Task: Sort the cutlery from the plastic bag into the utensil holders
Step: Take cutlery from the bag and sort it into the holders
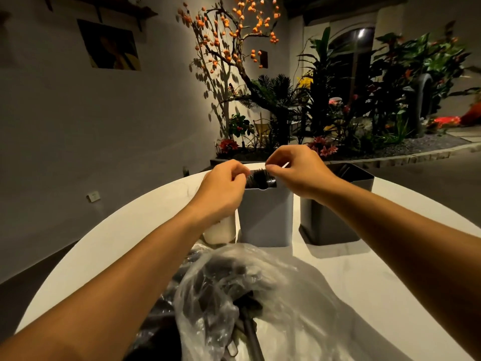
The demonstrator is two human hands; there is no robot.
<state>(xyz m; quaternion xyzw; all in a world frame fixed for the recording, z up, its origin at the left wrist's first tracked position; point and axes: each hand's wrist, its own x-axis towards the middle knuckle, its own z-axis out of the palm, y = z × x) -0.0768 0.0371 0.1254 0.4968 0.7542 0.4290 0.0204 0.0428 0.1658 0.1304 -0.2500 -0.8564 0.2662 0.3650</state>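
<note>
Progress looks partial: both hands, left hand (226,178) and right hand (294,168), pinch a black cutlery bundle (260,177) over the grey holder (265,217); the near plastic bag (247,295) on the worktop (364,282) holds more dark pieces.

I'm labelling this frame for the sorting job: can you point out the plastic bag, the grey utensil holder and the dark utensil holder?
plastic bag (260,285): head view, crumpled clear film near its middle.
grey utensil holder (265,217): head view, its front wall.
dark utensil holder (322,225): head view, its front wall, below the right forearm.
</note>
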